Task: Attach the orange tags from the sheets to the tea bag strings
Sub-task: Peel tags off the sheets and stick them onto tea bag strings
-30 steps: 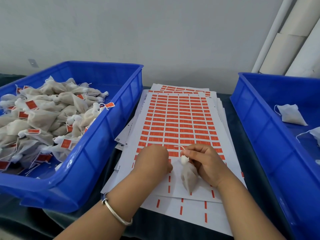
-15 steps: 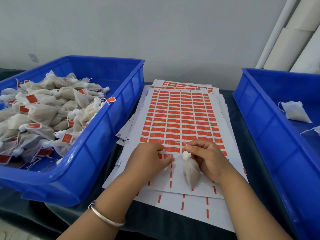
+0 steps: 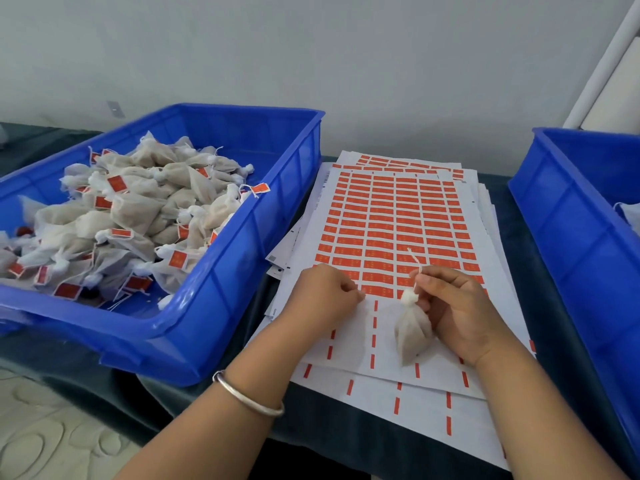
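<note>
A stack of white sheets [image 3: 391,220] with rows of orange tags lies on the dark table between two bins. My right hand [image 3: 460,313] holds a small white tea bag [image 3: 414,336] over the sheet's bare lower part and pinches its string [image 3: 415,261] just above the knot. The string's free end sticks up over the tag rows. My left hand [image 3: 322,299] rests on the sheet, its fingers curled, with the fingertips pinching at an orange tag [image 3: 362,295] in the lowest full row. That tag is mostly hidden by the fingers.
A blue bin [image 3: 242,258] on the left holds a pile of tea bags with orange tags [image 3: 131,216]. A second blue bin [image 3: 571,237] stands at the right with an untagged bag [image 3: 628,216] at its edge. A white wall lies behind.
The view has tilted and drifted right. My hands stay at the same spot on the sheet, and the string's free end now stands higher above my right fingers.
</note>
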